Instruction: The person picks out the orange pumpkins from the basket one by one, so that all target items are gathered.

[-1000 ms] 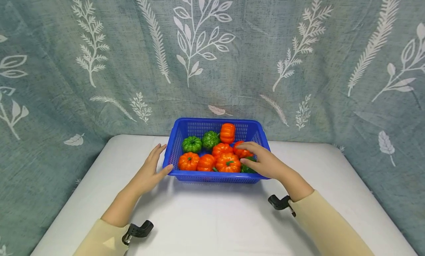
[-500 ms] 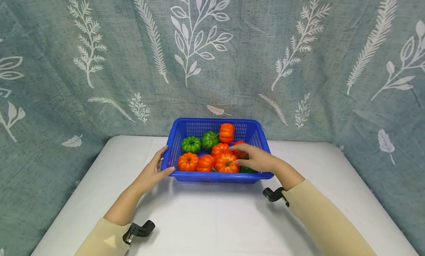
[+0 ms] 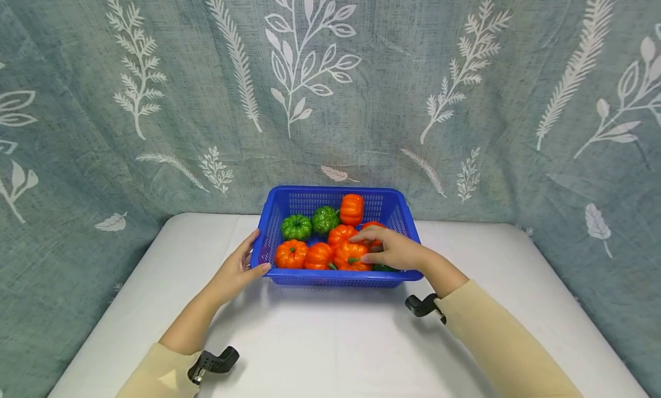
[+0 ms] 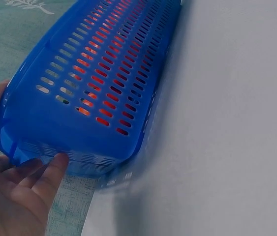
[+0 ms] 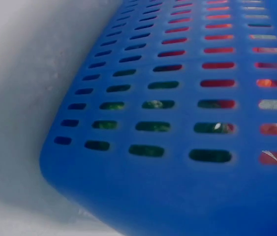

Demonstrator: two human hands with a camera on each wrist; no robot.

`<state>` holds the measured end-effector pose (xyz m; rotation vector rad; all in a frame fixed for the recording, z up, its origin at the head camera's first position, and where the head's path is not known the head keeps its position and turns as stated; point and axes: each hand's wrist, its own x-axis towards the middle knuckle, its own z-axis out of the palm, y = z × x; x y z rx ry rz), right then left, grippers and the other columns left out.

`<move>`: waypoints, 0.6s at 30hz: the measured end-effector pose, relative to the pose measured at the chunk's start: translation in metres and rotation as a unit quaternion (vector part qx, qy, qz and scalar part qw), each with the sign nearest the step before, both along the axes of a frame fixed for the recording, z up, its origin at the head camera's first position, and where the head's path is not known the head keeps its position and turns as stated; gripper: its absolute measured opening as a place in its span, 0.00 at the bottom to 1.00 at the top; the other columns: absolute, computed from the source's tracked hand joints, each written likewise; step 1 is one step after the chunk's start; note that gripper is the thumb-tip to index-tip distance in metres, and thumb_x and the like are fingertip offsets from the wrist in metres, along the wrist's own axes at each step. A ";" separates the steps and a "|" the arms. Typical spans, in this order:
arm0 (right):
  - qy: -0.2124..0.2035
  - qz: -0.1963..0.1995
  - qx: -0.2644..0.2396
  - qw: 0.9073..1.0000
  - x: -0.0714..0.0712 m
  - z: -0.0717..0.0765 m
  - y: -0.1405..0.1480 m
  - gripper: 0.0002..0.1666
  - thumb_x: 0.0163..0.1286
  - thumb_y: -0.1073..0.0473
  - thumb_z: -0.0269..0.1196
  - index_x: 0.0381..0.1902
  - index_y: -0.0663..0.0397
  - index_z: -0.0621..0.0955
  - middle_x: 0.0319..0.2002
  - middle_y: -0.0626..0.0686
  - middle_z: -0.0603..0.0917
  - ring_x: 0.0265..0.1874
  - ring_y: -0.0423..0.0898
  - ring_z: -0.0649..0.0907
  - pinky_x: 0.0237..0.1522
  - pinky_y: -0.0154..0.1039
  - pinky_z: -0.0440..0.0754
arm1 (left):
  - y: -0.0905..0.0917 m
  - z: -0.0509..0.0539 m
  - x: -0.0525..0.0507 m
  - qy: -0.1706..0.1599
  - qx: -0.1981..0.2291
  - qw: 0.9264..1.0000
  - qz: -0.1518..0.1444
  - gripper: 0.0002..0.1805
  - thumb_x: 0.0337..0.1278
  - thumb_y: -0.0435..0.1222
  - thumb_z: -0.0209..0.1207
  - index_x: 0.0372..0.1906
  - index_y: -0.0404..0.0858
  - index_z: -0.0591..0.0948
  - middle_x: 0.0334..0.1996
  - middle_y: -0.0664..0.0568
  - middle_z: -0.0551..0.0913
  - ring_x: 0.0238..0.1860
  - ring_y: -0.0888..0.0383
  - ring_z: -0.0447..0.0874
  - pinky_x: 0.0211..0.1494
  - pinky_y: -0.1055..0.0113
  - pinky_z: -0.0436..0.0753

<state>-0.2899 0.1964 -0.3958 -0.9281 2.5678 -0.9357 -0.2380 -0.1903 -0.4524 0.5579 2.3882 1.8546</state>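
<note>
A blue plastic basket (image 3: 310,275) holds several small orange and green ribbed pumpkins. My left hand (image 3: 232,274) holds its left end, thumb at the front corner of the rim and fingers against the outside; the left wrist view shows this hand (image 4: 25,191) on the basket's end wall (image 4: 104,162). Over the basket's right part, my right hand (image 3: 395,252) grips the front orange pumpkin (image 3: 343,257), thumb by its green stem and fingers across its far side. Slotted basket wall (image 5: 143,182) fills most of the right wrist view and blocks the grip.
Two green pumpkins (image 3: 296,227) sit at the back left of the basket, and an orange one (image 3: 352,209) stands against its back wall. The basket rests on a white table (image 3: 310,340), before a patterned green-grey curtain (image 3: 382,100).
My right hand has moved left and down onto the front orange pumpkin. My left hand has closed in on the basket's left end. The basket stays in place.
</note>
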 end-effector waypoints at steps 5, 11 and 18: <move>0.010 0.008 -0.025 1.000 0.000 0.001 0.002 0.26 0.69 0.58 0.67 0.64 0.44 0.80 0.62 0.52 0.75 0.58 0.51 0.76 0.59 0.52 0.78 | 0.000 0.003 0.001 -0.003 -0.010 1.000 0.004 0.48 0.66 0.32 0.62 0.80 0.33 0.44 0.76 0.30 0.52 0.72 0.34 0.61 0.66 0.51 0.71; 0.030 -0.032 -0.054 0.998 0.008 0.009 0.011 0.27 0.69 0.57 0.67 0.65 0.46 0.79 0.62 0.52 0.76 0.57 0.51 0.77 0.57 0.51 0.80 | 0.000 0.003 0.000 -0.008 -0.013 1.000 0.008 0.47 0.67 0.30 0.60 0.80 0.33 0.44 0.77 0.31 0.53 0.72 0.35 0.61 0.67 0.50 0.70; 0.048 -0.085 -0.100 0.990 0.021 0.026 0.038 0.27 0.69 0.56 0.67 0.66 0.50 0.78 0.60 0.55 0.77 0.59 0.55 0.78 0.59 0.56 0.79 | -0.001 0.005 0.002 -0.012 -0.010 1.000 0.010 0.47 0.67 0.32 0.61 0.80 0.34 0.44 0.78 0.34 0.51 0.73 0.36 0.59 0.68 0.51 0.70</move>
